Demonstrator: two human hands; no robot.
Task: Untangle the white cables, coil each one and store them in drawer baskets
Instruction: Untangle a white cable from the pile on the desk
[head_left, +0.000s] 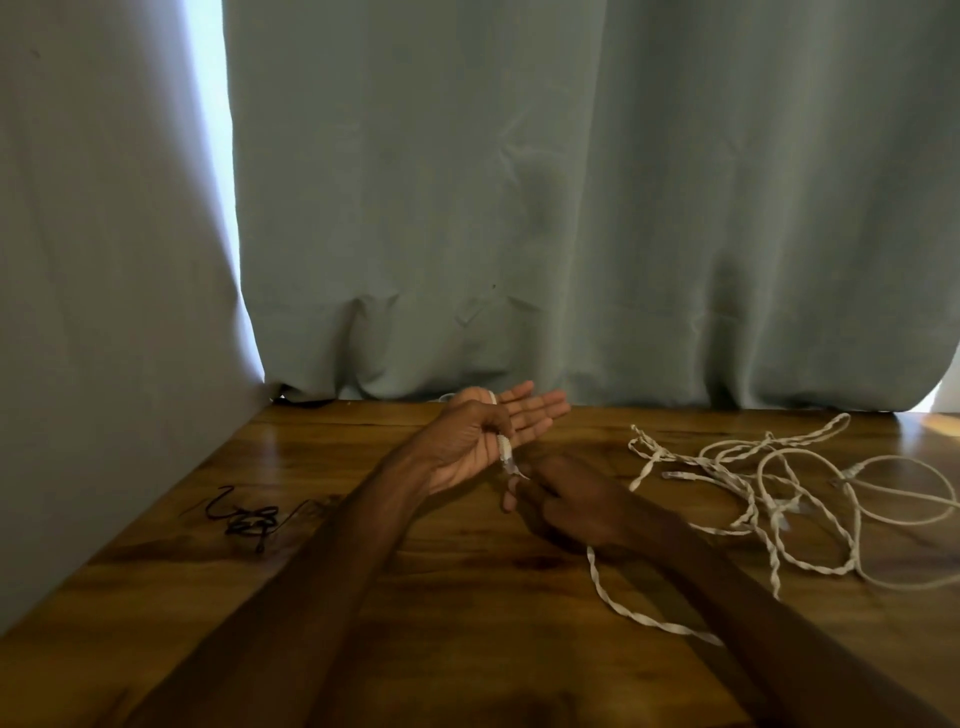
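My left hand (483, 441) is raised palm-up over the wooden table (415, 597), fingers straight. A white twisted cable (503, 452) is looped round it, and the thumb pins the cable against the palm. The cable's clear plug end hangs just below the palm. My right hand (576, 501) lies back-up to the right, its fingertips pinching that hanging end. Another white stretch (618, 605) runs out from under my right forearm. A tangle of white cables (779, 483) lies on the table further right. No drawer baskets are in view.
A dark thin cord (249, 519) lies bunched on the table's left side near a grey wall (104, 312). A grey-green curtain (571, 208) hangs along the table's far edge.
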